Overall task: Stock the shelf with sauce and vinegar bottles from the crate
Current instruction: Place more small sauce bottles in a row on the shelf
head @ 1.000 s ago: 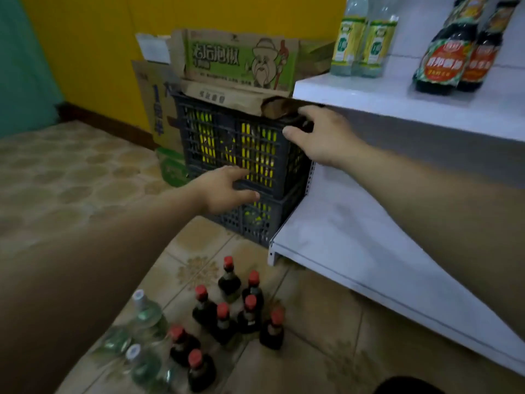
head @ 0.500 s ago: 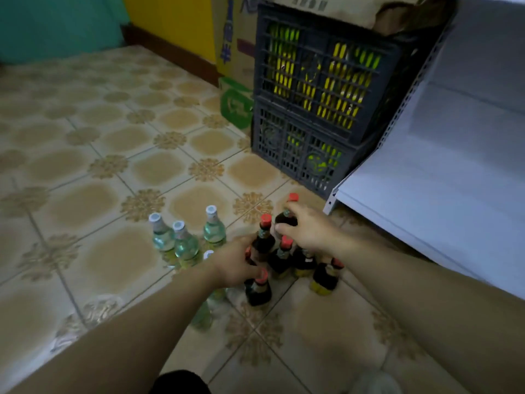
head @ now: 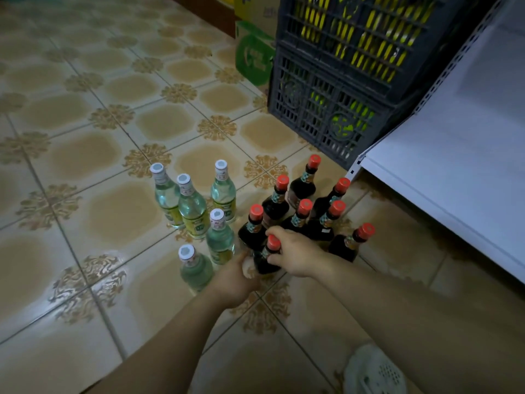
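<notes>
Tiled floor [head: 122, 211] by the shelf [head: 454, 166]: left hand [head: 237, 278] grips the base and right hand [head: 297, 255] pinches the neck of one red-capped sauce bottle [head: 265, 264], a lift shelfward likely next.

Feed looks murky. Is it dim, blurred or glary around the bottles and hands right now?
Head view: dim overall, forearms darkest; white shelf brightest, not blown out; faint sheen on floor tiles left of the clear bottles; wide-angle skews the stacked crates; left hand, right hand and the dark sauce bottle they grip look sharp.
</notes>
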### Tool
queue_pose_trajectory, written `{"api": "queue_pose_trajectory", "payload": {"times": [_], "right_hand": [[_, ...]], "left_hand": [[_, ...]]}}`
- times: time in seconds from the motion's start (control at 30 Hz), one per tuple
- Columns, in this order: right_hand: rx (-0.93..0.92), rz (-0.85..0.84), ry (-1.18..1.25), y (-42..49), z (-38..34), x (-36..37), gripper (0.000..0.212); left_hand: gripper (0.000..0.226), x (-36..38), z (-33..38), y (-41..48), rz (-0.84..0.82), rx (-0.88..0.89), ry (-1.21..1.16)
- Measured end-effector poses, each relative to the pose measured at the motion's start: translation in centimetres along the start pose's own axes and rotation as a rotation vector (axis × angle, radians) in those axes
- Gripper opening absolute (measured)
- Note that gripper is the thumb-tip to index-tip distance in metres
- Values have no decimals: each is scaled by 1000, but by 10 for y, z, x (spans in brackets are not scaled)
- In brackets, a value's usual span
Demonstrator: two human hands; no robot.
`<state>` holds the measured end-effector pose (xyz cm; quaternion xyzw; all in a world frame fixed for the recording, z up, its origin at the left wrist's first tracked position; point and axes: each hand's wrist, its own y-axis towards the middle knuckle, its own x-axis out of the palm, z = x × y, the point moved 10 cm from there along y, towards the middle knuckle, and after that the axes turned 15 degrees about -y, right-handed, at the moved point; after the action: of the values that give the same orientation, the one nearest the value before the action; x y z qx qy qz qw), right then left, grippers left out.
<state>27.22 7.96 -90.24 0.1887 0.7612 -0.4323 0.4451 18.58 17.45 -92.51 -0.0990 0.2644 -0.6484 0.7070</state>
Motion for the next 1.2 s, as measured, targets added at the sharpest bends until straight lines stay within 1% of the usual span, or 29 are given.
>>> {"api": "queue_pose_trajectory", "payload": {"times": [0.1,0.23,0.33,0.4,0.47,0.57,0.63,0.67,0.73,0.8,0.83,0.87,0.93,1.03,1.13,1.2], "right_hand": [[11,92,-24,2,1,-4,36],[-89,129,-7,-8,-5,-22,31],[-100,220,118,-20,2,-68,26],[-82,347,276,-32,9,-110,19],[-75,527,453,-45,12,-153,12],[-44,742,713,-62,15,-200,11],[-28,802,869,-67,18,-216,11],[-23,784,908,-66,17,-219,12],[-43,672,849,-60,10,-216,19],[-82,506,748,-53,-2,-200,34],[-92,448,725,-51,-5,-192,41],[-96,423,721,-50,-5,-187,44],[-95,429,736,-51,-3,-186,38],[-66,477,727,-55,4,-189,35],[-38,511,694,-65,11,-191,20],[-32,487,685,-74,13,-192,21]], "left_hand": [[73,2,-2,4,-14,5,35],[81,10,1,4,-58,59,119],[95,7,3,8,-86,80,118],[102,8,16,7,-144,116,9],[102,10,38,0,-214,172,-227],[105,0,75,-10,-196,260,-501],[102,-7,96,-18,-196,335,-671],[99,-9,103,-21,-200,353,-741],[92,-12,112,-27,-197,367,-815],[84,-12,115,-29,-188,366,-882],[80,-11,115,-29,-191,360,-924],[78,-10,115,-28,-198,353,-963],[77,-9,115,-26,-213,340,-997],[83,-5,119,-26,-233,346,-979],[85,1,128,-29,-264,365,-958],[87,1,135,-32,-262,383,-928]]}}
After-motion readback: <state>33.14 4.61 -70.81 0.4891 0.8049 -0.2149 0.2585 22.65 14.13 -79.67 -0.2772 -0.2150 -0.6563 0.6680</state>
